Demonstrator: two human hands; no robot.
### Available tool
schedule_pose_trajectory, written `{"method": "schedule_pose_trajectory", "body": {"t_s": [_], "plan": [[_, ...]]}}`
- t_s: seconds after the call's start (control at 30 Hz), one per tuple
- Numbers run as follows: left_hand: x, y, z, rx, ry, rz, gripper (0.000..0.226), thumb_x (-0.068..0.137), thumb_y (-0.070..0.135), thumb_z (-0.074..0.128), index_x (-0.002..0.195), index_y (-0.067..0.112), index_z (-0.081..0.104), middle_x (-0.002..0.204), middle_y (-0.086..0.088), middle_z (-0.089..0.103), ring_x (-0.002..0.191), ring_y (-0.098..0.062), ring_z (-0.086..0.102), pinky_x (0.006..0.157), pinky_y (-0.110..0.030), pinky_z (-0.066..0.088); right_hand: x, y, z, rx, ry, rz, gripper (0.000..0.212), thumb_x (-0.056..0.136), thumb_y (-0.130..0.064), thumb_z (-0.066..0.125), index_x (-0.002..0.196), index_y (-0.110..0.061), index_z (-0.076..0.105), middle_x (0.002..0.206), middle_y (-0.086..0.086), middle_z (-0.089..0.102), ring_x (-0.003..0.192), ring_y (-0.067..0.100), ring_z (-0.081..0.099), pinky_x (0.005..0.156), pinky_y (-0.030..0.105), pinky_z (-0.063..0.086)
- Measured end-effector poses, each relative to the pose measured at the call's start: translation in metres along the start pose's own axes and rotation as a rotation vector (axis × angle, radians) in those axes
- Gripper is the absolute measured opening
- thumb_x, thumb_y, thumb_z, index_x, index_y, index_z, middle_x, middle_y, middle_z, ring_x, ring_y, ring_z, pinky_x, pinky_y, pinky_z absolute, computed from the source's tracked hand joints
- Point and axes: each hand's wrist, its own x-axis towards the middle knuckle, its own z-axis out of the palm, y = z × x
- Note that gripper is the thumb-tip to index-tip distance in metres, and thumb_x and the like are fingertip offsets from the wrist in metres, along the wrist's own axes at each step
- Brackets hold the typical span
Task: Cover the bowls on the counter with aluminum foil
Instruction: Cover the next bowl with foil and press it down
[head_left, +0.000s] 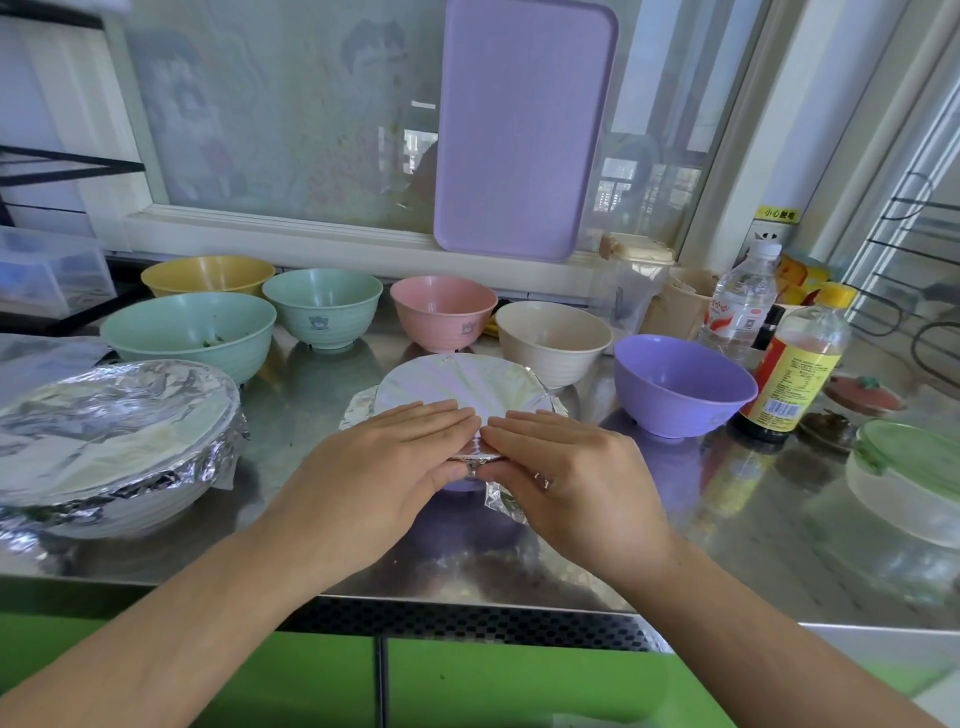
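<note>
We are taking the foil-covered bowl (462, 387) at the middle of the steel counter (727, 545) as our landmark. A sheet of foil (447, 382) is lying flat across its rim, and we are seeing almost nothing of the bowl itself, only a sliver of purple showing under the near edge between the two hands. The left hand (374, 467) is resting on the near edge of the foil with fingers straight and close together, its thumb tucking under the rim. The right hand (566, 467) is lying the same way just beside it, fingertips nearly meeting the left ones, the thumb pressing a crumpled foil flap (501, 501) down the near side; how tightly the thumbs are gripping we cannot tell.

Left of the landmark a larger foil-wrapped bowl (119, 441) is sitting, partly cut off by the frame edge. Behind the landmark we are seeing uncovered bowls: a big green bowl (189, 332), a yellow bowl (208, 275) half hidden behind it, a small green bowl (322, 309), a pink bowl (444, 312) and a cream bowl (553, 338). Right of the landmark a purple bowl (680, 387) is standing open, and beyond it bottles whose labels are too small to read
</note>
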Motion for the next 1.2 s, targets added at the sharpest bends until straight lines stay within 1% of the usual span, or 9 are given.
{"method": "schedule_pose_trajectory", "body": {"t_s": [0.1,0.17,0.23,0.3,0.47,0.57,0.87,1.0,1.2], "plan": [[-0.001,-0.002,-0.002,-0.021,0.012,0.008,0.054,0.104,0.048,0.036,0.147,0.027,0.061,0.152,0.014,0.055,0.143,-0.004,0.047,0.121,-0.022,0.031,0.000,0.007,-0.001,0.079,-0.008,-0.012,0.015,0.102,-0.029,0.071,0.108,-0.018,0.079,0.110,-0.009,0.078,0.104,0.015,0.074,0.073,0.039,0.061],[-0.001,-0.004,-0.004,-0.049,0.028,0.014,0.042,0.105,0.034,0.048,0.143,0.025,0.065,0.149,0.015,0.057,0.141,-0.004,0.048,0.120,-0.013,0.025,-0.002,0.015,-0.004,0.178,-0.008,0.025,0.019,0.097,-0.024,0.075,0.114,-0.021,0.081,0.120,-0.012,0.077,0.112,0.010,0.073,0.080,0.037,0.062],[-0.002,-0.006,-0.006,-0.069,0.034,0.007,0.043,0.100,0.010,0.066,0.140,0.025,0.067,0.146,0.017,0.057,0.138,0.003,0.045,0.117,-0.004,0.015,-0.004,0.020,-0.007,0.203,0.007,0.042,0.018,0.095,-0.016,0.077,0.112,-0.019,0.081,0.118,-0.010,0.078,0.113,0.009,0.072,0.081,0.036,0.062],[-0.002,-0.006,-0.007,-0.087,0.053,0.007,0.048,0.094,0.000,0.072,0.136,0.023,0.070,0.142,0.016,0.060,0.137,0.012,0.034,0.114,0.001,0.011,-0.004,0.019,-0.008,0.165,0.012,0.024,0.012,0.095,-0.011,0.076,0.106,-0.014,0.080,0.108,-0.004,0.078,0.106,0.014,0.073,0.074,0.038,0.061],[-0.003,-0.005,-0.006,-0.115,0.074,0.038,0.037,0.101,0.029,0.057,0.135,0.028,0.071,0.140,0.019,0.061,0.136,0.016,0.039,0.117,-0.005,0.021,-0.001,0.003,-0.008,0.088,0.021,-0.018,0.009,0.098,-0.009,0.071,0.096,-0.013,0.079,0.094,0.000,0.077,0.092,0.023,0.074,0.065,0.040,0.059],[-0.003,-0.006,-0.003,-0.102,0.062,0.042,0.045,0.103,0.047,0.045,0.138,0.030,0.068,0.142,0.021,0.060,0.136,0.012,0.047,0.120,-0.016,0.030,0.001,-0.010,-0.006,0.104,-0.009,-0.056,0.014,0.102,-0.014,0.067,0.094,-0.012,0.078,0.094,0.000,0.077,0.091,0.024,0.073,0.067,0.041,0.059],[-0.003,-0.010,0.001,-0.155,0.127,-0.033,0.035,0.103,0.038,0.060,0.136,0.031,0.067,0.141,0.020,0.060,0.136,0.007,0.050,0.120,-0.016,0.029,-0.005,0.015,-0.010,0.170,-0.007,-0.004,0.019,0.098,-0.022,0.073,0.114,-0.015,0.081,0.118,-0.007,0.078,0.116,0.013,0.070,0.090,0.037,0.059],[-0.002,0.003,0.008,-0.095,0.139,-0.030,0.049,0.099,0.061,0.050,0.136,0.034,0.068,0.141,0.022,0.060,0.137,0.007,0.050,0.121,-0.022,0.033,-0.004,0.006,-0.005,0.131,0.050,-0.018,0.016,0.100,-0.024,0.072,0.112,-0.017,0.080,0.111,-0.008,0.079,0.108,0.016,0.073,0.083,0.037,0.061],[-0.001,0.013,0.016,0.024,0.197,-0.029,0.044,0.098,0.051,0.054,0.125,0.026,0.077,0.130,0.013,0.072,0.127,-0.007,0.063,0.114,-0.034,0.045,-0.004,0.003,-0.010,0.106,0.011,-0.039,0.013,0.102,-0.024,0.070,0.108,-0.017,0.079,0.106,-0.006,0.078,0.102,0.017,0.073,0.075,0.038,0.061]]}}
